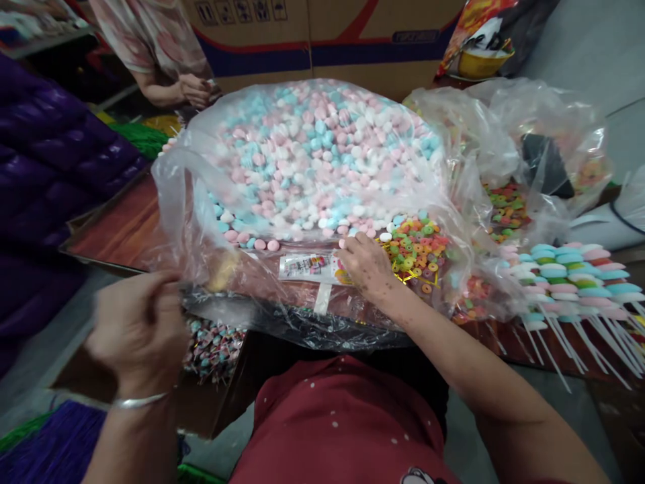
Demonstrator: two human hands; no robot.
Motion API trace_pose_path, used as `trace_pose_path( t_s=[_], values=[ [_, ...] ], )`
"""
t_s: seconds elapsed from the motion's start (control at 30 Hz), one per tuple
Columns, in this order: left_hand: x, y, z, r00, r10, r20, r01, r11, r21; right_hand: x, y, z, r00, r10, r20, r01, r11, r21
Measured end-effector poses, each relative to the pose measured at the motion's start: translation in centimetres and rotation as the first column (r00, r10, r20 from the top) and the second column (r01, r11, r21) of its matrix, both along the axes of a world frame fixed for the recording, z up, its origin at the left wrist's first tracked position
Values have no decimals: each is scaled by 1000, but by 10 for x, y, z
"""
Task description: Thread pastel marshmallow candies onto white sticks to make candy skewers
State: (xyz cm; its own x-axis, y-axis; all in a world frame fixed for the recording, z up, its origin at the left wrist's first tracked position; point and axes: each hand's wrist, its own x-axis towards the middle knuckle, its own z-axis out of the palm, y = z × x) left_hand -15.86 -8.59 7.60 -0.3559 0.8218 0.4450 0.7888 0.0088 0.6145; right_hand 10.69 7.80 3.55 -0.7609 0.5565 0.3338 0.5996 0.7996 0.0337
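Nearest to the camera is a dark red shirt with white dots [342, 417]. Blurred, the left hand [141, 329] has its fingers curled; whether it grasps something, I cannot tell. Next, a flat white packet with colourful print [305, 267] lies on the reddish-brown table [125, 222], its long axis running left to right, its right end at the bent right hand [367, 265]; I cannot tell if this grips or only touches it. Beyond, round pink, blue and white sweets [312, 161] fill a large clear plastic bag [174, 175]. Behind stands a big brown carton [282, 40]; to its left shows another person's hand [196, 91].
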Motion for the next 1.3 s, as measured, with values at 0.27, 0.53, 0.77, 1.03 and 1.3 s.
trace_pose_path(
  t_s=[0.27,0.53,0.77,1.03,1.3],
  values=[
    [92,106,0,830,-558,-5,530,790,-308,20,-17,26,972,180,-153,-130,948,290],
    [108,114,-5,618,-591,519,772,582,-255,44,-21,11,864,108,-492,-111,994,22],
    [112,107,-9,630,-643,435,774,565,-285,55,-29,15,750,-269,-604,-235,746,-623],
    [115,93,-20,670,-709,220,742,644,-188,59,-42,12,798,-51,-601,-201,917,-345],
    [129,88,-20,645,-692,325,761,619,-192,69,-59,13,861,-55,-506,-24,989,-148]
  ],
)
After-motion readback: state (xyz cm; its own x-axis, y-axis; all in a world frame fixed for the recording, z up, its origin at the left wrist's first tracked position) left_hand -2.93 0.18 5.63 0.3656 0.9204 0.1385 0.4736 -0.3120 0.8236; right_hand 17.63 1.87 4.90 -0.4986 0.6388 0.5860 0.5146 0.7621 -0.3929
